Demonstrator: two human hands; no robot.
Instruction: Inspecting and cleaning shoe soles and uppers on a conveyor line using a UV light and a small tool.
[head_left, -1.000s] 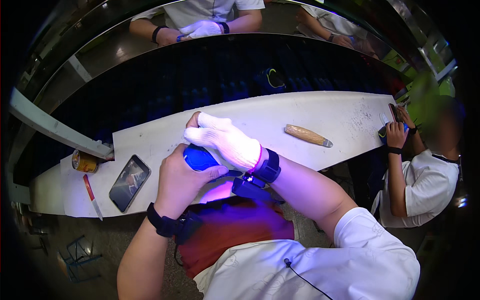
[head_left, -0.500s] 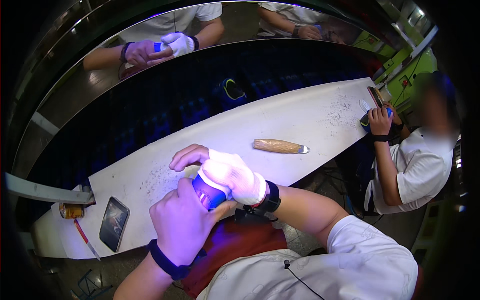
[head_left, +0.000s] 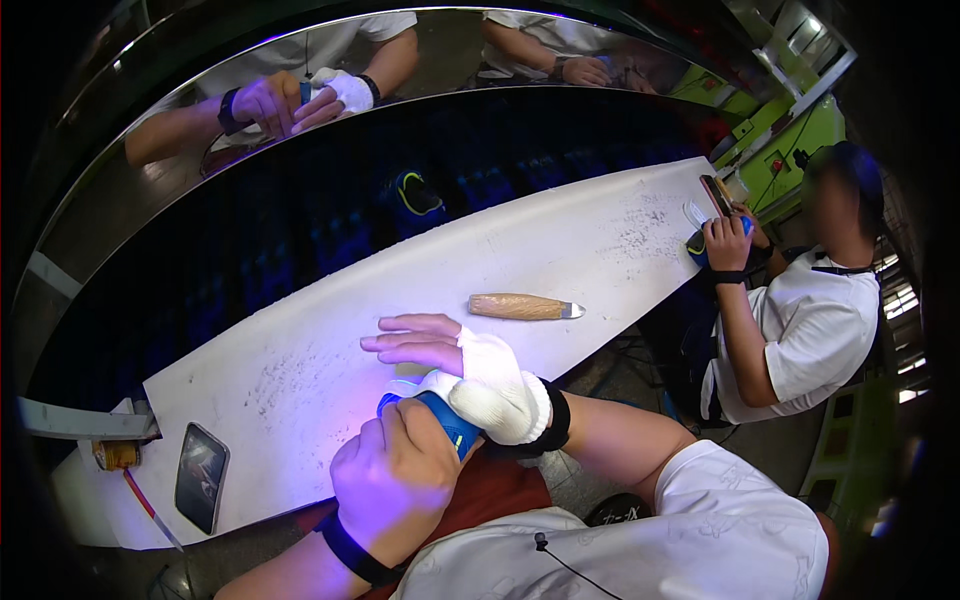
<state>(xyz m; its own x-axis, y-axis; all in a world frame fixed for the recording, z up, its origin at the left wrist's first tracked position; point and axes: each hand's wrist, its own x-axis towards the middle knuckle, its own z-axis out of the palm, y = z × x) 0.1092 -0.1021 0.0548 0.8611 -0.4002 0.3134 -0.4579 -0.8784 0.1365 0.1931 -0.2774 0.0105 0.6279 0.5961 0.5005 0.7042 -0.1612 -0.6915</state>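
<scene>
My left hand [head_left: 395,475], bare with a black wristband, has its fingers curled closed on a blue shoe [head_left: 448,420] with a small lime mark. Much of the shoe is hidden by my hands. A white fingerless glove covers my right hand [head_left: 490,380], whose palm side rests against the shoe. Its bare fingers stretch out to the left, above the white table [head_left: 300,330]. Beyond that hand lies a short-bladed knife [head_left: 525,306] with a wooden handle.
A phone [head_left: 202,478], a thin red-handled tool [head_left: 150,505] and a can [head_left: 115,455] are at left. Another shoe [head_left: 418,193] sits in the dark area beyond the table. A co-worker [head_left: 800,310] at right handles a blue item. A curved reflective panel [head_left: 430,60] spans the back.
My left hand has turned and closed further over the shoe, which has tilted. My right fingers have straightened. The bright glow on the hands has dimmed, and the view has shifted.
</scene>
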